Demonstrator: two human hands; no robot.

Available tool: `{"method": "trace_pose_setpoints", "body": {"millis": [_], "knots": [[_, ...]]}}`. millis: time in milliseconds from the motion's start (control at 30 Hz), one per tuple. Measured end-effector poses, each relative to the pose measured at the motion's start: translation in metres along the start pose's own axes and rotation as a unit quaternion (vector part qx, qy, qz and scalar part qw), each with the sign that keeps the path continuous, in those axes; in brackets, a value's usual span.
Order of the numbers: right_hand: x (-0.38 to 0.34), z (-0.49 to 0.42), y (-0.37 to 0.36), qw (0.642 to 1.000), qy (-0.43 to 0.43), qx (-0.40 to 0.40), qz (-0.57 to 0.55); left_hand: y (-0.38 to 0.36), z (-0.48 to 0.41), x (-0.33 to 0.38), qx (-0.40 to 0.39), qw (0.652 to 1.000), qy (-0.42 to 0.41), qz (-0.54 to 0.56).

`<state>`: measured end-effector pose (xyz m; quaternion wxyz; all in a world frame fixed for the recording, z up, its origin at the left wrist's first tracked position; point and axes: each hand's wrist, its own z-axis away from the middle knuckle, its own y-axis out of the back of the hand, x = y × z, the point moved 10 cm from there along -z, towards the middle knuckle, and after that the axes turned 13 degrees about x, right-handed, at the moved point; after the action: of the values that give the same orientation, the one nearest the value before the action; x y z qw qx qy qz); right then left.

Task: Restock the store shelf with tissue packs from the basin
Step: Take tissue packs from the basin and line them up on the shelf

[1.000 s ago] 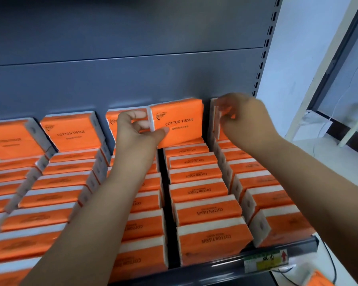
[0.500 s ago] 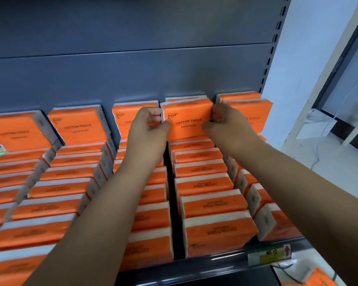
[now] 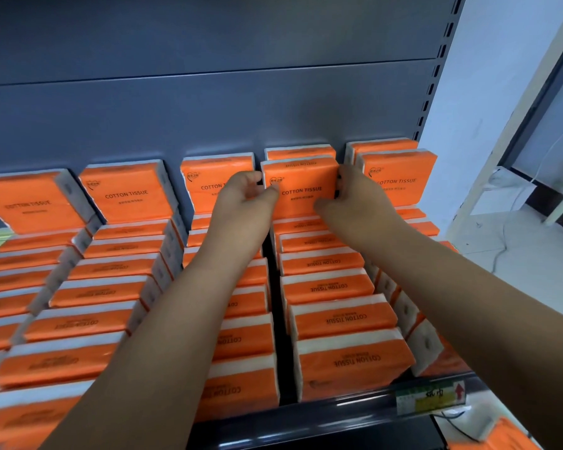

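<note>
Both hands hold 1 orange pack (image 3: 301, 190) upright at the back of the shelf (image 3: 338, 414). The left hand (image 3: 241, 203) curls its fingers (image 3: 252, 180) round the pack's left edge, with the thumb tip on the printed front. The right hand (image 3: 355, 199) grips the right edge, its fingers (image 3: 345, 173) bent round the side. The pack stands in the 2nd row from the right, above the packs lying flat there. It is just in front of a rear pack (image 3: 299, 152), which stands against the grey panel (image 3: 208, 108). Upright neighbours (image 3: 400, 177) flank it on both sides, the left 1 partly hidden by the left hand. Flat packs (image 3: 342, 319) fill the rows down to the front lip, which carries a yellow-green tag (image 3: 431, 397) near its right end.
</note>
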<state>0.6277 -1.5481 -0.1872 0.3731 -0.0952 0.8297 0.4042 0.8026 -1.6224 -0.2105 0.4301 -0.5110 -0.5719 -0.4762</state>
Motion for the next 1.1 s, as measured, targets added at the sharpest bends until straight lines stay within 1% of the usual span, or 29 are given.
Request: {"method": "trace_pose_setpoints", "body": {"millis": [233,333,433,533,600,700,767,800,933,1033,1100], "knots": [[-0.008,0.007,0.006,1.000,0.001,0.026,-0.008,-0.005,0.008,0.006,-0.033,0.999,-0.023,-0.011],[-0.004,0.007,0.005,1.000,-0.008,0.014,0.001,-0.007,0.013,0.009,-0.047,0.998,-0.028,-0.013],[0.006,0.010,0.001,0.999,-0.044,-0.011,0.007,-0.008,0.014,0.008,-0.053,0.998,-0.027,-0.024],[0.007,0.012,0.002,0.999,-0.046,-0.008,0.010,-0.007,0.015,0.008,-0.049,0.998,-0.025,-0.029],[0.006,0.015,0.004,0.999,-0.045,0.011,0.007,-0.005,0.014,0.009,-0.038,0.998,-0.029,-0.035],[-0.004,0.025,0.018,0.994,-0.007,0.097,0.054,0.000,0.014,0.015,-0.013,0.996,-0.063,-0.067],[-0.018,0.035,0.025,0.987,0.032,0.138,0.074,0.003,0.019,0.022,-0.009,0.987,-0.115,-0.112],[-0.027,0.040,0.026,0.984,0.058,0.146,0.079,0.005,0.023,0.026,-0.007,0.981,-0.142,-0.133],[-0.058,0.055,0.011,0.975,0.163,0.116,0.092,0.018,0.044,0.045,0.006,0.941,-0.239,-0.240],[-0.079,0.069,0.000,0.969,0.211,0.100,0.085,0.037,0.057,0.044,0.012,0.904,-0.268,-0.333],[-0.096,0.080,-0.005,0.968,0.224,0.091,0.065,0.061,0.065,0.044,0.036,0.885,-0.266,-0.380]]}}
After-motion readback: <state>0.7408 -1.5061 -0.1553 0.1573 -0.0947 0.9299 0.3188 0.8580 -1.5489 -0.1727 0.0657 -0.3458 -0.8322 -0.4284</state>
